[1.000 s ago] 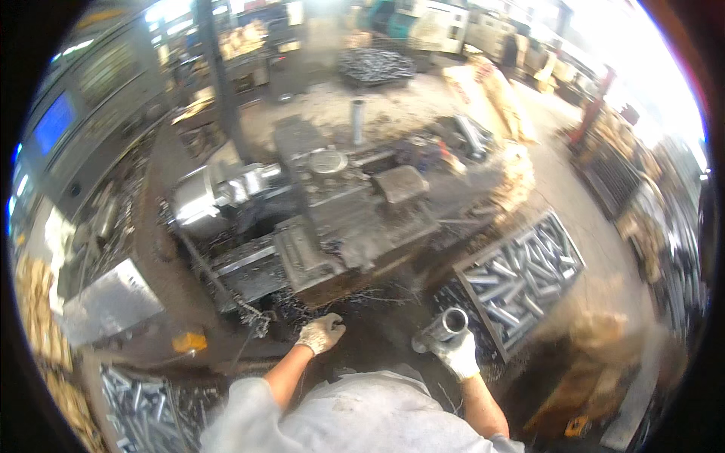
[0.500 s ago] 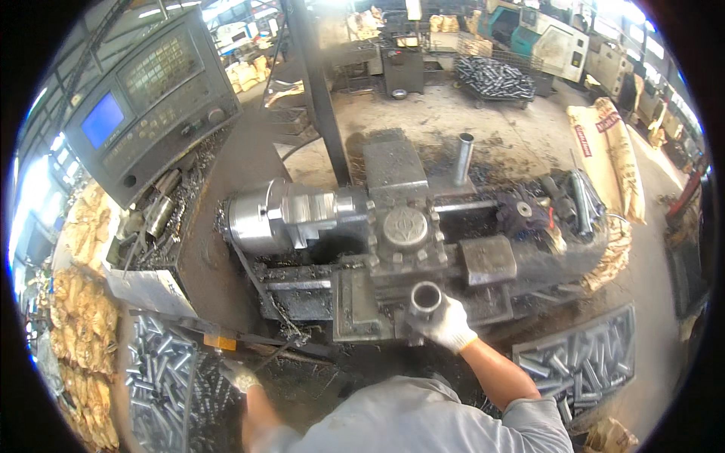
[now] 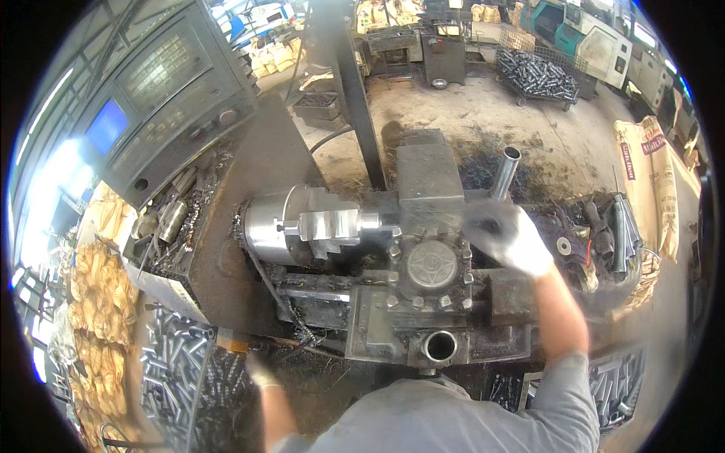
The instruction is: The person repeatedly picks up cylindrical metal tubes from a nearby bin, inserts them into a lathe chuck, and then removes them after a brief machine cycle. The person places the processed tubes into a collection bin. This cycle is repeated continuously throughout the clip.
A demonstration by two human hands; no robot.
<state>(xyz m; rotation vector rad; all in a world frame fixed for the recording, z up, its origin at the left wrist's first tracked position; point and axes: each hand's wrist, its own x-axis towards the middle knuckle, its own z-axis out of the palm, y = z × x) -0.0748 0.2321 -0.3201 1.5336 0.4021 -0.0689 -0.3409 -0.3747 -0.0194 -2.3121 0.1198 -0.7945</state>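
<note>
My right hand (image 3: 512,238), in a white glove with a dark smudge, is over the right side of the lathe's square tool turret (image 3: 430,266). Its fingers are smeared by motion. Just behind it a shiny metal tube (image 3: 507,172) stands upright. At the left, the metal chuck (image 3: 276,225) has its stepped jaws (image 3: 330,225) around a short bright workpiece (image 3: 368,221). In front of the turret is an upright round socket (image 3: 439,346) with an open top. My left hand (image 3: 260,373), also gloved, hangs low beside the tube bin (image 3: 170,370); its fingers cannot be made out.
A control panel (image 3: 162,98) with a blue screen rises at the left. Metal shavings (image 3: 306,332) hang by the lathe bed. Another bin of tubes (image 3: 615,385) is at the lower right. Tools (image 3: 604,234) lie on the lathe's right end. A wire cart (image 3: 538,75) stands farther back.
My right hand has left the front socket and moved away from me, to the turret's right side near the upright tube. The chuck jaws look sharper. The whole view has shifted.
</note>
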